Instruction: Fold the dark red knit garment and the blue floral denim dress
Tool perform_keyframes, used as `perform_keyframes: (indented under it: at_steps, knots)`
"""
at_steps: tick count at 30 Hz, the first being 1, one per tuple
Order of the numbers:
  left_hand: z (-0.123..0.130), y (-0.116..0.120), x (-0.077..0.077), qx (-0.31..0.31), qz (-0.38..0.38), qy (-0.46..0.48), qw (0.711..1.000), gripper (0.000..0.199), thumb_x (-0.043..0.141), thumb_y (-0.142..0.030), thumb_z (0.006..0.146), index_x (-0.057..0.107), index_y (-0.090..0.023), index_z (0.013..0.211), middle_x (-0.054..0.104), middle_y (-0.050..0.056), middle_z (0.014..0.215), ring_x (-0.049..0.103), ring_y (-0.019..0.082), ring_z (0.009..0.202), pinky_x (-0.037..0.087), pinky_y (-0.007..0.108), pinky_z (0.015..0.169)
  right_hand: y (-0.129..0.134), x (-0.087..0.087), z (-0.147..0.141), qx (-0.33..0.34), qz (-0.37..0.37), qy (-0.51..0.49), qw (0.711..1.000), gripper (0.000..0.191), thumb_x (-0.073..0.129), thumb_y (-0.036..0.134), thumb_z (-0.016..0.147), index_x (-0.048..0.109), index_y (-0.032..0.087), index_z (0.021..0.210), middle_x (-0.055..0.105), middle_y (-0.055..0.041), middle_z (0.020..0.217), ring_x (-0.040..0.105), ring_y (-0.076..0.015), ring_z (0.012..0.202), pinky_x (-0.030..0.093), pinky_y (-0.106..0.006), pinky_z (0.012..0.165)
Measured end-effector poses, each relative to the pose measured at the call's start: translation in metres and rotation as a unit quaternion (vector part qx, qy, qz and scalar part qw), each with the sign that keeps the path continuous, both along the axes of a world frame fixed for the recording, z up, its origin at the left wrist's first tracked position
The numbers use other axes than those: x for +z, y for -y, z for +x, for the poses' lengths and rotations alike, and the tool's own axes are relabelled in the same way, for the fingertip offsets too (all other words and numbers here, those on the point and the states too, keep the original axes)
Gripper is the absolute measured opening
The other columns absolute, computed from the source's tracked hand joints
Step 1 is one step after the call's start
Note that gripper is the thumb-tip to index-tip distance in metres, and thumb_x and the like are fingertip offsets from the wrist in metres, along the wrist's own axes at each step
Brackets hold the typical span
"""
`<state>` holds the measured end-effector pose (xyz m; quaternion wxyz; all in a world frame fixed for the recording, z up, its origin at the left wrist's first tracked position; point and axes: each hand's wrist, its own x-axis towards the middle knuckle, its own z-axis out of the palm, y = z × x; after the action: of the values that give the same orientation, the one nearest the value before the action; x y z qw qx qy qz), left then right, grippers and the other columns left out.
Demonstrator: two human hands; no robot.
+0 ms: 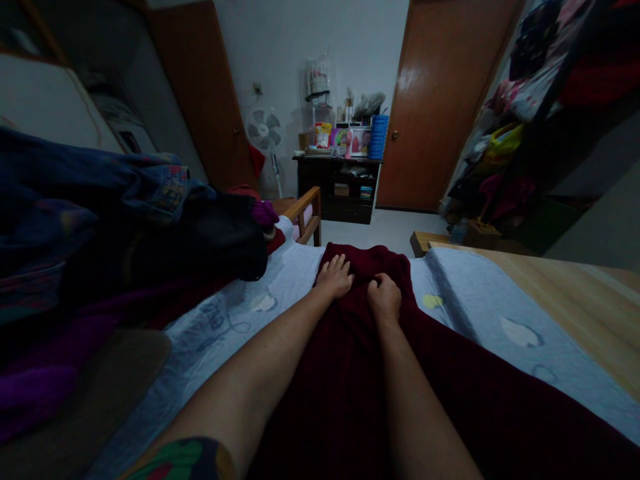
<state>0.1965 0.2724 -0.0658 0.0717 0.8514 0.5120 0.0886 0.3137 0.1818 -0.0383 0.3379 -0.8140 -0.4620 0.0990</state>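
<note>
- Step in hand: both hands are working the far end of a dark maroon cloth (345, 387); the step is seeming, by judgement, to be one of spreading or folding that end.
- Location: the cloth is occupying the centre of the frame and running down to the lower edge and lower right corner, over a pale patterned bedspread (470, 280). Whether it is forming a garment or a blanket cannot be told.
- Left hand (337, 277): palm down just above the frame's centre, it is lying flat on the cloth near its left edge, fingers extended and slightly parted, grasping nothing.
- Right hand (385, 297): just right of centre, it is curling its fingers inward against the cloth, knuckles uppermost. The fingertips are hiding beneath, so whether they are pinching a fold cannot be told.
- Arms: both forearms are reaching up the frame and converging, the left slanting from the lower left, below a patterned sleeve (180, 460), the right from the lower right.
- Next move: by judgement, it is calling for a steady left palm and a secure right-hand hold on the rumpled layer between the hands.
</note>
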Motion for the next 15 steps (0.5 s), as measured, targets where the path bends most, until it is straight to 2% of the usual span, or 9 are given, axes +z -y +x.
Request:
perform_keyframes:
  at_steps: [3, 7, 15]
  knots:
    - [0.001, 0.002, 0.002, 0.007, -0.016, -0.028, 0.999, 0.059, 0.032, -0.04, 0.096, 0.031, -0.013, 0.149, 0.015, 0.011, 0.161, 0.011, 0.027, 0.148, 0.017, 0.047, 0.118, 0.0, 0.0, 0.0, 0.001, -0.003, -0.001, 1.0, 0.033, 0.048, 0.023, 0.085, 0.069, 0.017, 0.109, 0.072, -0.0105, 0.104, 0.065, -0.0238, 0.099, 0.044, -0.031, 0.088]
    - [0.0, 0.004, 0.0, 0.011, -0.012, -0.029, 0.999, 0.06, 0.029, -0.043, 0.096, 0.028, -0.015, 0.15, 0.012, 0.01, 0.161, 0.009, 0.027, 0.148, 0.016, 0.047, 0.118, -0.001, 0.001, -0.002, 0.012, -0.004, 0.003, 1.0, 0.032, 0.051, 0.037, 0.088, 0.07, 0.018, 0.105, 0.073, -0.0113, 0.101, 0.065, -0.025, 0.097, 0.044, -0.032, 0.086]
    - [-0.005, 0.001, -0.008, 0.008, -0.021, 0.004, 1.0, 0.065, 0.021, -0.055, 0.097, 0.027, -0.02, 0.151, 0.011, 0.008, 0.162, 0.008, 0.026, 0.149, 0.014, 0.047, 0.118, 0.001, 0.008, -0.002, 0.003, 0.006, 0.021, 1.0, 0.027, 0.05, 0.032, 0.089, 0.07, 0.02, 0.103, 0.073, -0.0112, 0.098, 0.066, -0.025, 0.094, 0.044, -0.031, 0.082]
